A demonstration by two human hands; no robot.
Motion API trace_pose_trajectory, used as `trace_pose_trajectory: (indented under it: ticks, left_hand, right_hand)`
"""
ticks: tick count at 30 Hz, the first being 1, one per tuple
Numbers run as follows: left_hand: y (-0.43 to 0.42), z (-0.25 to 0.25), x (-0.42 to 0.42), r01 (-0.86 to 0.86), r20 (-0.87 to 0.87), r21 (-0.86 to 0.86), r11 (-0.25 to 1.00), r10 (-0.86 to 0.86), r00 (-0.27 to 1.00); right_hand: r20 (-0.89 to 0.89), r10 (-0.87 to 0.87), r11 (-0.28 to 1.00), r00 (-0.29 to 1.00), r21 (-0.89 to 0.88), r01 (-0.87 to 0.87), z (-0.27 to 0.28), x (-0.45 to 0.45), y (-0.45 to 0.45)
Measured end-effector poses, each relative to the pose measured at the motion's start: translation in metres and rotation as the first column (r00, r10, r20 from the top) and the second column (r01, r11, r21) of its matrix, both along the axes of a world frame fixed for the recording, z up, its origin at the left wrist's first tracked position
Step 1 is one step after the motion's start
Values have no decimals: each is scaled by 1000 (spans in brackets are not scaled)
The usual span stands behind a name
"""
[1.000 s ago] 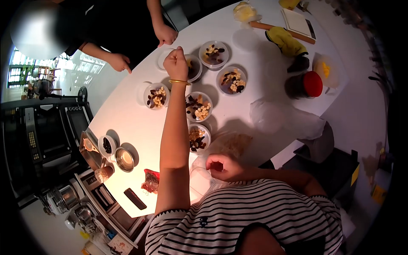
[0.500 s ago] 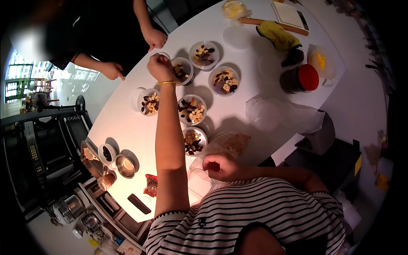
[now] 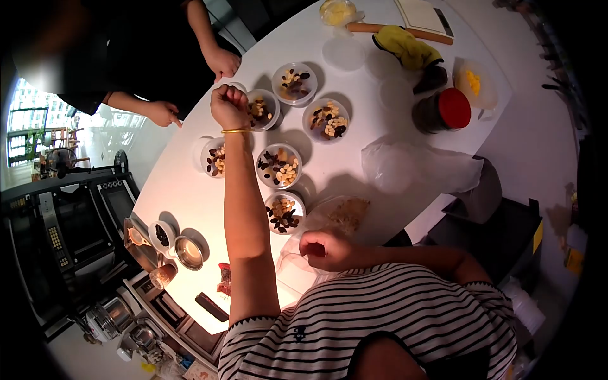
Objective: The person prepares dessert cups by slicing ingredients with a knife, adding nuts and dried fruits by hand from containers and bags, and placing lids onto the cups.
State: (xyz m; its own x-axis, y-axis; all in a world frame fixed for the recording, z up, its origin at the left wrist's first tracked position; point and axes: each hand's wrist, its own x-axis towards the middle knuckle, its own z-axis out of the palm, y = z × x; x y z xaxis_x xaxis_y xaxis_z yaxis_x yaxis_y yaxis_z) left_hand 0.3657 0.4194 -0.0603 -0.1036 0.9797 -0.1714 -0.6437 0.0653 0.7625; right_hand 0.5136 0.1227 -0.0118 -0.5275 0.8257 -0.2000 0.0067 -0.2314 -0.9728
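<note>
My left hand [image 3: 229,107], with a gold bracelet on its wrist, is closed over the far side of the table. It is beside a clear round tub [image 3: 272,109] of nuts and dark dried fruit, and a further tub rim is partly hidden behind it. Whatever its curled fingers hold cannot be made out. Near my chest, my right hand [image 3: 326,250] is curled into a loose ring next to a clear plastic bag [image 3: 347,214] of nuts. What lies inside its fingers is hidden. More filled tubs stand around my left arm, including one tub [image 3: 279,166] in the middle.
Across the table a person's hand [image 3: 223,63] rests at the edge. A red-lidded jar [image 3: 454,113], a yellow-green cloth [image 3: 408,47] and a rolling pin [image 3: 424,36] lie right. Two small bowls, one a metal bowl [image 3: 189,252], and a phone [image 3: 211,306] are left.
My left hand has turned slightly beside the same tub, and its curled fingers show more. The view has shifted a little. My right hand stays about where it was.
</note>
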Motion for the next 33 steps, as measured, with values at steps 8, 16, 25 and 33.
trace_pose_trajectory:
  ticks: [8,16,25,33]
  left_hand:
    - [9,16,34,89,13,39,995,-90,996]
    - [21,-3,80,337,-381,117,934,-271,884]
    - [14,38,58,334,-331,152,930,-270,904]
    - [-112,125,-46,477,-674,98,873,-295,677]
  right_hand:
    - [5,7,1000,1000,-3,-7,0,0,0]
    - [4,1,1000,1000,16,-1,1,2,2]
    - [-17,-21,996,1000,83,23,6,-2,-6]
    - [-113,-84,994,990,60,91,11,-9,-25]
